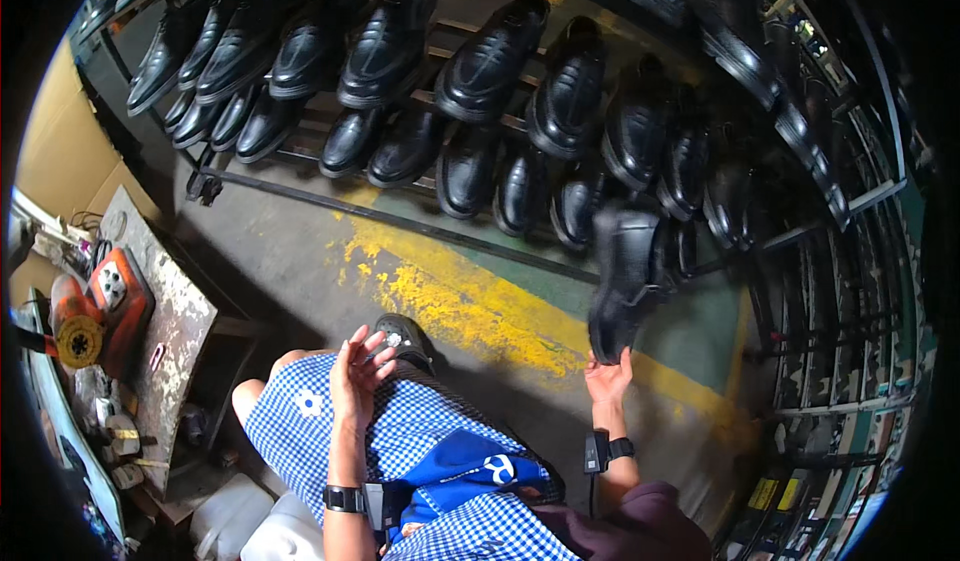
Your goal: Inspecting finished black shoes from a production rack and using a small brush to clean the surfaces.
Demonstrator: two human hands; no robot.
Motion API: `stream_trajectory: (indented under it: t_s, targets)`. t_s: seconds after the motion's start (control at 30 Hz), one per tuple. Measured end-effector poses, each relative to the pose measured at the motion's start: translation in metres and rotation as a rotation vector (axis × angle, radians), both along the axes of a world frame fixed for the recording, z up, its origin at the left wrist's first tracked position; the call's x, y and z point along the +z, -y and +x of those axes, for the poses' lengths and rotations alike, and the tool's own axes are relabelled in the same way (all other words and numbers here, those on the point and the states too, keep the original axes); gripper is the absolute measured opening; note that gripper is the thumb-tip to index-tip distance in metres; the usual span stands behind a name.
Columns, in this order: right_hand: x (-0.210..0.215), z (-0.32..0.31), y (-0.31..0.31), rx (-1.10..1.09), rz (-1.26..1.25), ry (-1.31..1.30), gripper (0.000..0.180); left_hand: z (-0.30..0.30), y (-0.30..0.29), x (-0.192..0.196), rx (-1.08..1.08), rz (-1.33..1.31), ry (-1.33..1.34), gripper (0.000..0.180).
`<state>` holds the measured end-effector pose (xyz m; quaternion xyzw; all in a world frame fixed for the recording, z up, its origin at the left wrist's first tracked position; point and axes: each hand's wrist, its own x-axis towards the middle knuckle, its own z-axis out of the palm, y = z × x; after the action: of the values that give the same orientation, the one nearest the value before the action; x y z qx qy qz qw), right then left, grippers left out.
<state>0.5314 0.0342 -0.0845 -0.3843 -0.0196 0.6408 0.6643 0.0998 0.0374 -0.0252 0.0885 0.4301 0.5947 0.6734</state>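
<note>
My right hand [609,376] reaches out to the right and grips one end of a black leather shoe [622,286]. The shoe is upended with its dark sole side showing, slightly blurred, just in front of the rack's lower row of shoes. Over my lap my left hand [357,373] is raised with its fingers apart and nothing in it. A blue and white checked apron [300,411] covers my lap below that hand. Each wrist wears a black strap with a small box.
Ahead stands a metal rack [400,223] with rows of black shoes [390,46]. At left a worn workbench [185,306] bears an orange tool [120,296] and small jars. White plastic jugs [230,516] sit beneath it. More racking [850,406] lines the right; yellow paint [440,286] marks the floor.
</note>
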Motion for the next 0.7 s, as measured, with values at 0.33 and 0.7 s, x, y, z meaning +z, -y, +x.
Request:
stream_trajectory:
  t_s: [0.33, 0.7]
  targets:
    - [-0.016, 0.035, -0.011, -0.408, -0.078, 0.016, 0.033, 0.007, -0.008, -0.002, -0.021, -0.055, -0.121, 0.046]
    - [0.011, 0.103, -0.164, -0.304, -0.044, 0.100, 0.056, 0.012, -0.016, -0.002, -0.029, -0.073, -0.144, 0.044]
